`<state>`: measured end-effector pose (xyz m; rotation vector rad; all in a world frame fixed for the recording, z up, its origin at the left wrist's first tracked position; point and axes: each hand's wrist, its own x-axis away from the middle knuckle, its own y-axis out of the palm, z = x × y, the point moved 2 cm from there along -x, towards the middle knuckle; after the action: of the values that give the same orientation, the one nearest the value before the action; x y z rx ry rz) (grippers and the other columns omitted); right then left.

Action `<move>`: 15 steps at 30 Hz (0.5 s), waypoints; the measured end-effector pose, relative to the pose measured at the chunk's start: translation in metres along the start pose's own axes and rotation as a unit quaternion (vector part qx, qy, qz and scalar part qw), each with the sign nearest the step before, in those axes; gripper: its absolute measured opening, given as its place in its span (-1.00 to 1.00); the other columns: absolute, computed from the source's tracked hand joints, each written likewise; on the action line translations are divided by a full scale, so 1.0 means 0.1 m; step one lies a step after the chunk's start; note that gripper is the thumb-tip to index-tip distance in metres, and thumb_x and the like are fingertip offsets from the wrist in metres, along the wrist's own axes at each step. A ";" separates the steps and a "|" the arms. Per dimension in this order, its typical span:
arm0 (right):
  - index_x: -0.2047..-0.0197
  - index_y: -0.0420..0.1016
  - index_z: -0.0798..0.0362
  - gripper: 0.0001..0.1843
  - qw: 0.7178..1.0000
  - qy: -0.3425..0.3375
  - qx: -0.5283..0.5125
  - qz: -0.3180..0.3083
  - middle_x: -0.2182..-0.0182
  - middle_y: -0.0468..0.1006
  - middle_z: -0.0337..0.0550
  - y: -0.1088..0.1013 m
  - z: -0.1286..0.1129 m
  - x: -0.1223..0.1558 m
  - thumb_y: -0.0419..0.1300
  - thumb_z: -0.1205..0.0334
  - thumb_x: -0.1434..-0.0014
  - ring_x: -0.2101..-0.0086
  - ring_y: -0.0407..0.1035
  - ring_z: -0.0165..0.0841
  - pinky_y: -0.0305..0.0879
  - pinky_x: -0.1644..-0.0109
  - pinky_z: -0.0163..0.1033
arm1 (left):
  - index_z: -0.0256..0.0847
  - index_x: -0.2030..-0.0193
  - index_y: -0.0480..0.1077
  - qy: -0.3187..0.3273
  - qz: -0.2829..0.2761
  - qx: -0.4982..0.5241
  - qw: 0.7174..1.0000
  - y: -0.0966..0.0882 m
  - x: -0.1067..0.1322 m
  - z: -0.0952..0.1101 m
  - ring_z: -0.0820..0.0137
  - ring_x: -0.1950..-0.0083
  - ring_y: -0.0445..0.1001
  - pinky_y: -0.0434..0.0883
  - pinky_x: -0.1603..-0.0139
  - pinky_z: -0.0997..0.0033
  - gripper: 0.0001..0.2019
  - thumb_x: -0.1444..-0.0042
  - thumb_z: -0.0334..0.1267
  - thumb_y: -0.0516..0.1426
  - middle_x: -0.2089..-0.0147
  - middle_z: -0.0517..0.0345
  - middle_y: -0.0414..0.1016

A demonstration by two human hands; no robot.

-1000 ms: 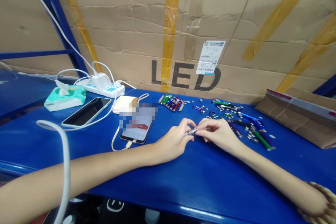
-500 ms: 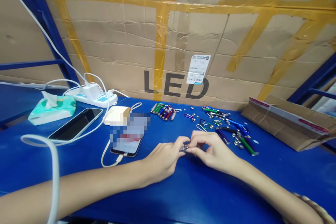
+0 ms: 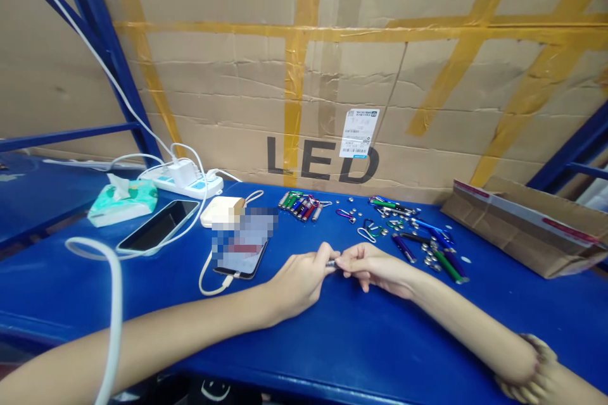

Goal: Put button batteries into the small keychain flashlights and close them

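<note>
Above the blue table's middle, my left hand (image 3: 300, 281) is closed, its thumb and forefinger pinching a small silvery metal cylinder (image 3: 331, 263). My right hand (image 3: 368, 264) meets it from the other side, with thumb and fingertips closed on the cylinder's right end. Fingers cover most of the piece, so its full shape is hidden. Behind my hands lies a row of short coloured metal tubes (image 3: 304, 207) with clips. Right of them are small carabiner clips (image 3: 368, 232), a purple tube (image 3: 403, 248), a green tube (image 3: 448, 267) and several small silvery caps (image 3: 430, 258).
A phone on a cable (image 3: 242, 253), a second phone (image 3: 159, 226), a cream power bank (image 3: 221, 210), a tissue pack (image 3: 122, 204) and a power strip (image 3: 192, 186) occupy the left. A white cable (image 3: 115, 310) loops up in front. An open carton (image 3: 522, 237) stands right, before a large taped box (image 3: 213, 95).
My right hand has turned, its fingers now flatter and lower at the cylinder's end. My left hand stays pinched on the cylinder. The whole view has shifted slightly.
</note>
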<state>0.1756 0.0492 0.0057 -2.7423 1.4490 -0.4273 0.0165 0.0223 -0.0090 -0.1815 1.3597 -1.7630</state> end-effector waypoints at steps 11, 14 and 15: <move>0.54 0.34 0.12 -0.41 0.995 -0.047 0.079 0.048 0.68 0.29 -0.35 0.09 -0.04 -0.06 0.21 -0.34 0.13 0.71 0.10 -0.59 0.15 0.68 -0.44 | -0.15 0.13 0.20 -0.068 0.056 0.063 0.994 -0.11 0.00 0.01 0.32 0.28 0.50 0.39 0.24 0.38 -0.88 -0.26 -0.38 -0.10 0.28 0.13 0.49; 0.64 0.28 0.08 -0.44 0.971 -0.109 0.194 0.089 0.72 0.29 -0.31 0.12 -0.10 0.16 0.23 -0.28 0.10 0.72 0.15 -0.53 0.10 0.67 -0.39 | -0.16 0.09 0.20 -0.076 0.070 0.073 0.992 -0.12 0.01 0.00 0.36 0.35 0.45 0.37 0.25 0.39 -0.86 -0.25 -0.37 -0.09 0.39 0.21 0.41; 0.69 0.23 0.06 -0.45 0.944 -0.152 0.269 0.116 0.74 0.28 -0.30 0.14 -0.09 0.33 0.25 -0.23 0.08 0.70 0.16 -0.52 0.09 0.64 -0.38 | -0.18 0.08 0.20 -0.076 0.070 0.078 0.992 -0.12 0.00 0.00 0.37 0.37 0.43 0.37 0.26 0.40 -0.85 -0.25 -0.36 -0.09 0.43 0.24 0.38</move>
<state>0.1799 0.0152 0.0202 -2.0752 1.3126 -0.3135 0.0097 0.0224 0.0012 -0.1281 1.0956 -1.6928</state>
